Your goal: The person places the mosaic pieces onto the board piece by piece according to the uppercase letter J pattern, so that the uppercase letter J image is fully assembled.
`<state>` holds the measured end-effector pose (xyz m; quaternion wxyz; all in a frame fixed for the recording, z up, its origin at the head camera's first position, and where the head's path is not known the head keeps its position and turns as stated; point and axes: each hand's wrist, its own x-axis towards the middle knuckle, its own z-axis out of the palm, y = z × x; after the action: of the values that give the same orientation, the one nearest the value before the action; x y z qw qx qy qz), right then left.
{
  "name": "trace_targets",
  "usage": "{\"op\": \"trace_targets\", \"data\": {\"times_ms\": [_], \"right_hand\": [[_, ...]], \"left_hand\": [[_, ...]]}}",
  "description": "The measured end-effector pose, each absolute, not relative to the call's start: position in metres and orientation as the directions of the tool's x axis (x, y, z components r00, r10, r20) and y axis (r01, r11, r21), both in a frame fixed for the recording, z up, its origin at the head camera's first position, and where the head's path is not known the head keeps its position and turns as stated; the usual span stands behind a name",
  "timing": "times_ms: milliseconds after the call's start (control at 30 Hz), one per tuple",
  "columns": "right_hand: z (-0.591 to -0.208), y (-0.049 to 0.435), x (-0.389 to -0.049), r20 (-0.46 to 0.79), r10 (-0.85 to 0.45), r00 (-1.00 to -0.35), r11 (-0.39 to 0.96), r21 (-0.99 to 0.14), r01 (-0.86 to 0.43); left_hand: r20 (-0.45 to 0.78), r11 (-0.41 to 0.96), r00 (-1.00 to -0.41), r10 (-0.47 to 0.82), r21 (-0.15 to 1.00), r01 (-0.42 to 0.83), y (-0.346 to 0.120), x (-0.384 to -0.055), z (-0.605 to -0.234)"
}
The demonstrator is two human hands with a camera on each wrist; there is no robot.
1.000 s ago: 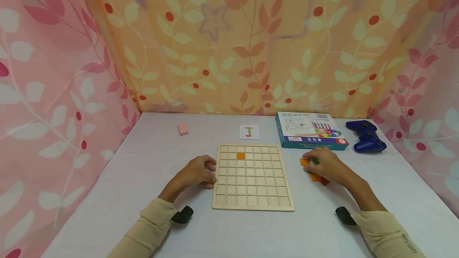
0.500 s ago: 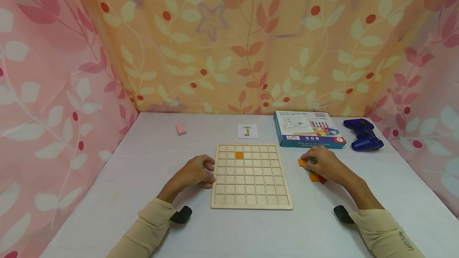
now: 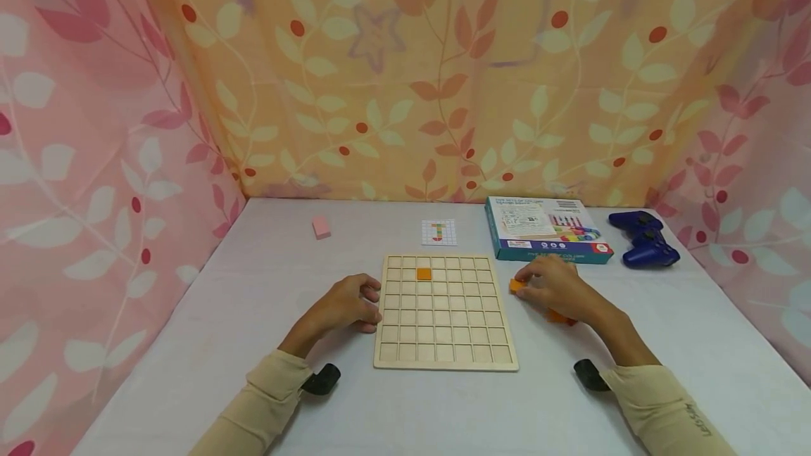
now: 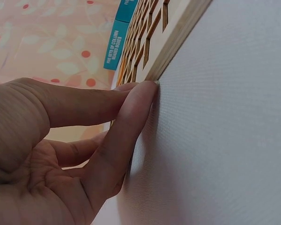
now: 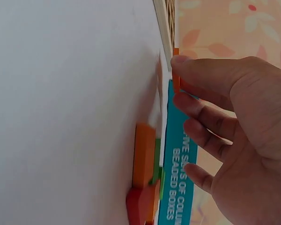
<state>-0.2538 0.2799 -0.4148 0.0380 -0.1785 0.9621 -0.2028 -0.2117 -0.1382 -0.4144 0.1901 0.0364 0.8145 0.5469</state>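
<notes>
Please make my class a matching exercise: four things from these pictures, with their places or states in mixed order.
1. right hand
2. left hand
3. blue game controller
4. pattern card

A. just beyond the board's far edge
B. pinching an orange tile
C. right of the box
D. at the board's left edge

Pairs: 1-B, 2-D, 3-C, 4-A

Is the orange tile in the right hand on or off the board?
Off: the right hand pinches the orange tile right of the board.

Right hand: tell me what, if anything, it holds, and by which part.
The right hand pinches an orange tile by the side nearest the hand; the opposite side juts out free.
</notes>
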Motion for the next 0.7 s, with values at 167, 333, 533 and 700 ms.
{"op": "trace_targets", "data": {"times_ms": [167,333,533,700], "right_hand": [[-0.415,0.261,-0.258,0.031,-0.389,-0.921,0.827,-0.429,-0.364],[-0.414,0.239,-0.263,0.054,-0.412,-0.910,0.791,-0.474,-0.387],[-0.415,0.217,-0.272,0.026,-0.434,-0.901,0.778,-0.493,-0.389],[-0.418,0.201,-0.281,0.025,-0.453,-0.891,0.777,-0.480,-0.409]], "left_hand": [[-0.267,0.399,-0.928,0.262,0.905,-0.148,-0.137,-0.213,-0.417],[-0.264,0.392,-0.928,0.263,0.908,-0.148,-0.137,-0.214,-0.418],[-0.263,0.391,-0.925,0.273,0.909,-0.143,-0.138,-0.213,-0.416],[-0.260,0.392,-0.928,0.267,0.909,-0.142,-0.139,-0.213,-0.417]]}}
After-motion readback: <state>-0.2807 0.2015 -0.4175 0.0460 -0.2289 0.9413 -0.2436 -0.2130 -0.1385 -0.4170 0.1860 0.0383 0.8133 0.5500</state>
